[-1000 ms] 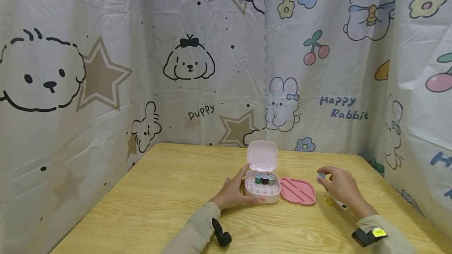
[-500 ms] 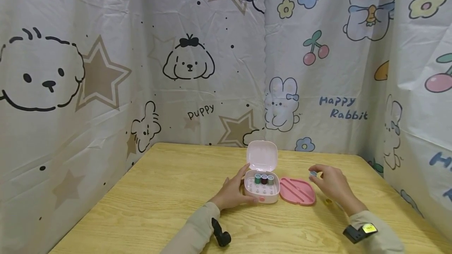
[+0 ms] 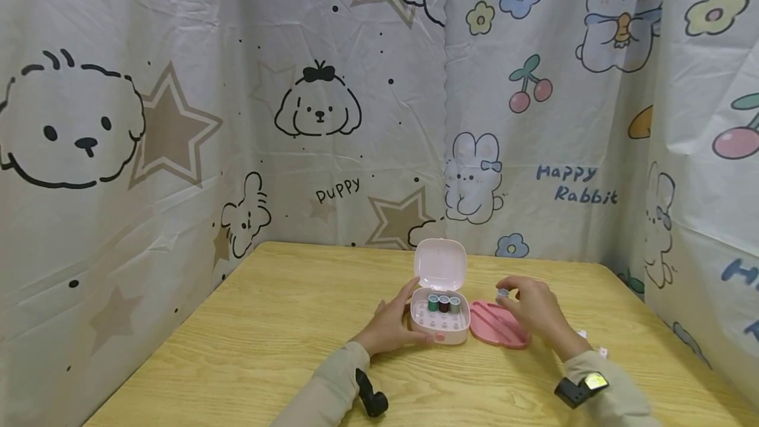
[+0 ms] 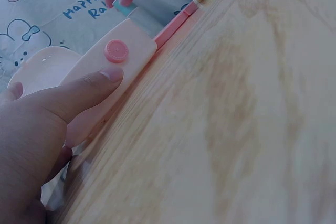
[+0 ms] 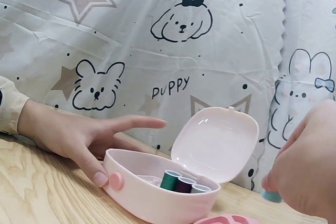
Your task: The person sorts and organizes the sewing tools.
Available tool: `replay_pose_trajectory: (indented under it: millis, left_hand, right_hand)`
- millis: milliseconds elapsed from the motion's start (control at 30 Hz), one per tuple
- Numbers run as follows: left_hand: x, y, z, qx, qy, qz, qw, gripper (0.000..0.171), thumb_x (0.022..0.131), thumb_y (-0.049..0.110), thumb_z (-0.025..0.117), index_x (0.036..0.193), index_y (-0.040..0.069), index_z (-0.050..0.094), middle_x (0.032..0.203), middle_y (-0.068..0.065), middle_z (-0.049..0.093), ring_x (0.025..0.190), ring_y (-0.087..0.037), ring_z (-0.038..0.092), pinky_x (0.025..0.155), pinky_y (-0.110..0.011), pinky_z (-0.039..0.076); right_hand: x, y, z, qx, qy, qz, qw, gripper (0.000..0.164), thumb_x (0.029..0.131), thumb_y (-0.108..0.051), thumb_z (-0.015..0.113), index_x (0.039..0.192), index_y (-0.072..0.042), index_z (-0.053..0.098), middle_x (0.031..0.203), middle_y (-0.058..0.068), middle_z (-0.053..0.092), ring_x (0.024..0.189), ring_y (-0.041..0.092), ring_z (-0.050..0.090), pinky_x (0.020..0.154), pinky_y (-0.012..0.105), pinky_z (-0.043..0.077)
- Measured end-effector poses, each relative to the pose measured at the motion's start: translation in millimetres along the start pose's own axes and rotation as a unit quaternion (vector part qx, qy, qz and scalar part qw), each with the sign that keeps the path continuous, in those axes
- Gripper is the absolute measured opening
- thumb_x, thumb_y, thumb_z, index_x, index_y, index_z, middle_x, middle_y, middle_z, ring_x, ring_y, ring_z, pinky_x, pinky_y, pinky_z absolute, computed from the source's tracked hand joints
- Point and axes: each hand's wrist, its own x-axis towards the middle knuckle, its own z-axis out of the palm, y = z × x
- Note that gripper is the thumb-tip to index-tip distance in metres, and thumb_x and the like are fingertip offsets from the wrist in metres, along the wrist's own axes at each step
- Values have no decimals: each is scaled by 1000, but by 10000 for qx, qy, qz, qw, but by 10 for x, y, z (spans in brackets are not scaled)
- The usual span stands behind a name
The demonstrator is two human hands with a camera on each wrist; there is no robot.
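Right grip (image 3: 536, 310) pinching blue spool (image 5: 271, 196); I see it right of the open box (image 5: 163, 198), which my left grip (image 3: 390, 327) holds.

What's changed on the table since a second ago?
The right hand moved left toward the open box, carrying the pale blue spool it already held. Nothing was let go. The left hand stayed on the box; the three spools inside stayed put.
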Motion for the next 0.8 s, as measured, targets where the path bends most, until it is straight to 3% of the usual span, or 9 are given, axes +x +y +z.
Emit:
replay_pose_trajectory:
  millis: [533,800]
  left_hand:
    - [-22,18,-16,-2,-61,-24,10000,121,75,53,91,167,32,14,160,-3,43,146,-27,40,117,-70,4]
    - [-17,7,-11,28,-89,-30,10000,119,77,54,89,167,32,13,161,-3,43,145,-26,41,117,-71,5]
  right_hand:
    - [141,-270,328,126,-155,-128,9997,20,90,-12,81,110,-7,77,107,8,75,95,31,67,84,51,56]
    - [208,-410,456,257,-228,-329,9989,21,88,-13,84,108,-7,78,107,7,75,93,30,67,81,49,56]
